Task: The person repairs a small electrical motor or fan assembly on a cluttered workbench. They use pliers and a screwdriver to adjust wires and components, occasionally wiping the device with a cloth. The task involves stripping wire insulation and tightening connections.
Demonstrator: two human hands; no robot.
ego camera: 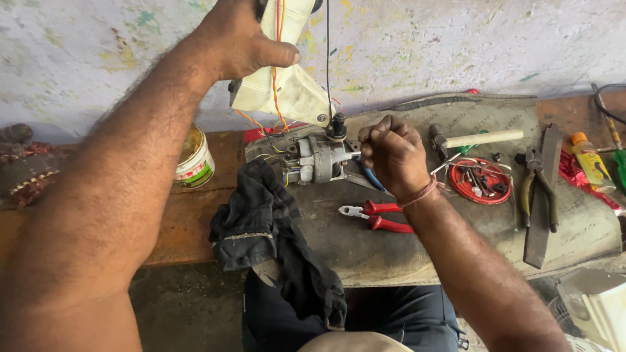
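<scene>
My left hand [238, 39] grips a cream plastic housing [287, 88] and holds it lifted against the wall, with orange and black wires hanging from it. Below it a small grey electric motor [317, 158] lies on a grey mat [456, 241], still joined to the housing by the wires. My right hand [391, 153] is closed in a fist right beside the motor's shaft end, gripping a thin tool with a blue handle [373, 177] that mostly hides under the hand.
Red-handled cutters [378, 217] lie in front of the motor. A dark rag [274, 228] hangs over the bench edge. To the right are a red lid of small parts [481, 180], a hammer [479, 138], pliers [540, 186], a flat file and a yellow bottle [590, 161]. A tub [194, 160] stands left.
</scene>
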